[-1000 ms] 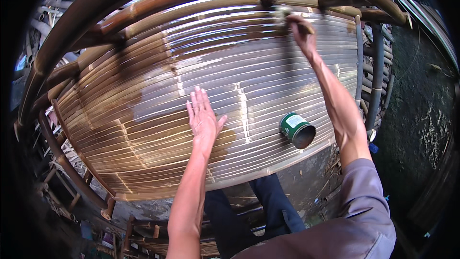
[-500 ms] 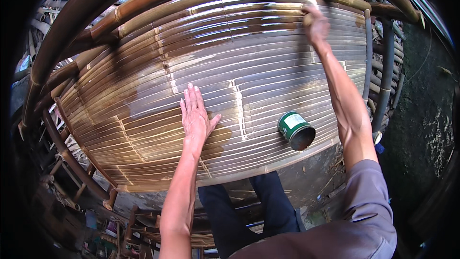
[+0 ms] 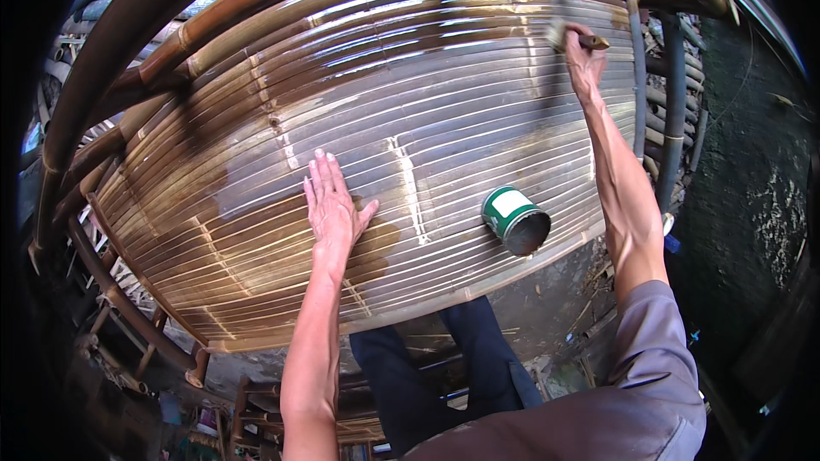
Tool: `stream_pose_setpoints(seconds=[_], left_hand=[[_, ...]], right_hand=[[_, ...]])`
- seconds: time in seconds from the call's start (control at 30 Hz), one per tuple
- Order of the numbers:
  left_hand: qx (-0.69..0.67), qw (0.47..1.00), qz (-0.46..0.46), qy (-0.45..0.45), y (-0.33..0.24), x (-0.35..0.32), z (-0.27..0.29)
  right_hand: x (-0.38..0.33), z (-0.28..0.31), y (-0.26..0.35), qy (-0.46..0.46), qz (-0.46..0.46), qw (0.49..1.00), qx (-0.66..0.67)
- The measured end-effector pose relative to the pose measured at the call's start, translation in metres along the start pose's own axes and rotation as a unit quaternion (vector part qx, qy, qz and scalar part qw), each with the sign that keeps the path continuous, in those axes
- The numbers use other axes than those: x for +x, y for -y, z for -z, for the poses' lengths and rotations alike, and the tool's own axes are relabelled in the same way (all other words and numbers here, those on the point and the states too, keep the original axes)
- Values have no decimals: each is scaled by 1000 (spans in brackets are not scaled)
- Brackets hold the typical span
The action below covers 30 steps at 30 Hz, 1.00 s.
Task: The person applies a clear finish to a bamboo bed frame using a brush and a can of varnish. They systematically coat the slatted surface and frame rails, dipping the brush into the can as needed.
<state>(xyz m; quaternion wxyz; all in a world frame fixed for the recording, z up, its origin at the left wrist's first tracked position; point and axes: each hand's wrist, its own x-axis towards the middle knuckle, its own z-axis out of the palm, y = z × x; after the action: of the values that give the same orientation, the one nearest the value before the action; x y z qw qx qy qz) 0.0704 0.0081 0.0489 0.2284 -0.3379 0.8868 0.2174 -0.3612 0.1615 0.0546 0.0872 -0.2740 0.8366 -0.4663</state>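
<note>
My right hand point(image 3: 584, 68) is closed round the handle of a paintbrush point(image 3: 594, 42) near the far right of a slatted bamboo seat point(image 3: 461, 132). The pale bristles point left and are smeared by motion. Flat on the slats at left of centre lies my left hand point(image 3: 334, 215), fingers stretched and thumb apart, holding nothing. A green can point(image 3: 515, 218) with a pale label stands on the seat between my arms, its dark mouth open toward me. Glossy, darker brown slats run along the far edge and the left part; the middle and right look dull grey.
Thick bamboo rails point(image 3: 282, 2) arch over the seat's far and left sides. A bamboo post point(image 3: 673, 111) stands beyond its right end, with stacked poles behind it. Dark rough ground point(image 3: 743, 171) lies at right. Another bamboo piece point(image 3: 265, 410) is below, near my legs.
My right hand has moved nearer to me with the brush, whose handle now points right. The whole view has shifted slightly; my left hand stays on the same slats and the can stays put.
</note>
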Motion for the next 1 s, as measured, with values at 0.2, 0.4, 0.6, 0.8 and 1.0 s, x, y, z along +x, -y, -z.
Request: stream_pose_setpoints(seconds=[0.2, 0.4, 0.6, 0.8, 1.0], left_hand=[[16, 999, 24, 34, 2, -1, 8], [64, 997, 5, 37, -3, 0, 6], [-129, 987, -35, -87, 21, -15, -12], [-245, 961, -74, -105, 51, -205, -41], [-335, 926, 161, 68, 119, -419, -113]], right_hand=[[-83, -93, 85, 315, 44, 947, 48], [-70, -89, 48, 8, -36, 999, 7], [-171, -320, 191, 108, 198, 974, -8], [-174, -376, 252, 336, 57, 917, 209], [-160, -329, 207, -7, 36, 996, 80]])
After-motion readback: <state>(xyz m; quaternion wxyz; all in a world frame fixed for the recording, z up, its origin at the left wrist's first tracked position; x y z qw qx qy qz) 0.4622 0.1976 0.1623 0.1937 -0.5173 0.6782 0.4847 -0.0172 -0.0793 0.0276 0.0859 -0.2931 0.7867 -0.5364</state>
